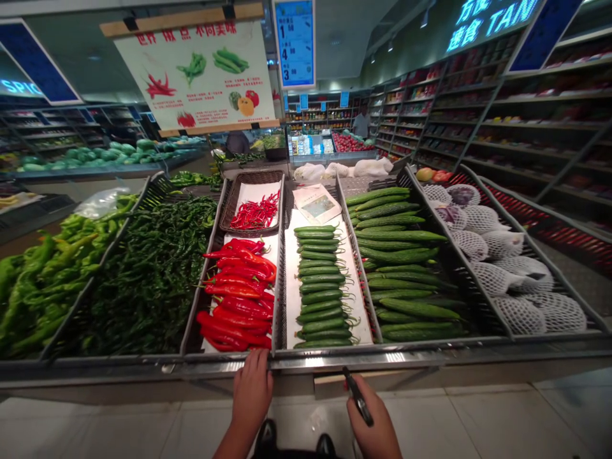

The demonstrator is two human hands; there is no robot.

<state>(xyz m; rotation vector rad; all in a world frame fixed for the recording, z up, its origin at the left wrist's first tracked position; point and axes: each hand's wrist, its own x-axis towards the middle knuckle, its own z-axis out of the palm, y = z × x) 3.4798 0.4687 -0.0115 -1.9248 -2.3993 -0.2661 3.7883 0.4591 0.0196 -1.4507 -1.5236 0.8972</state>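
My left hand (252,389) rests on the metal front rail (191,364) of a produce display, its fingers over the edge, just below long red peppers (234,296). My right hand (375,414) sits lower, below the rail, gripping a black phone (358,396) whose top points towards the rail. Behind the rail, a row of small cucumbers (320,287) lies on white paper, with larger cucumbers (396,261) to the right. Dark green chilies (148,280) and pale green peppers (43,280) fill the bins to the left.
Netted pale fruit (497,255) fills the right bin. Red chilies (255,211) lie in a wicker basket behind the peppers. A hanging vegetable poster (189,73) is overhead, stocked shelves (502,115) line the right, and a person (362,122) stands far back. Tiled floor lies below.
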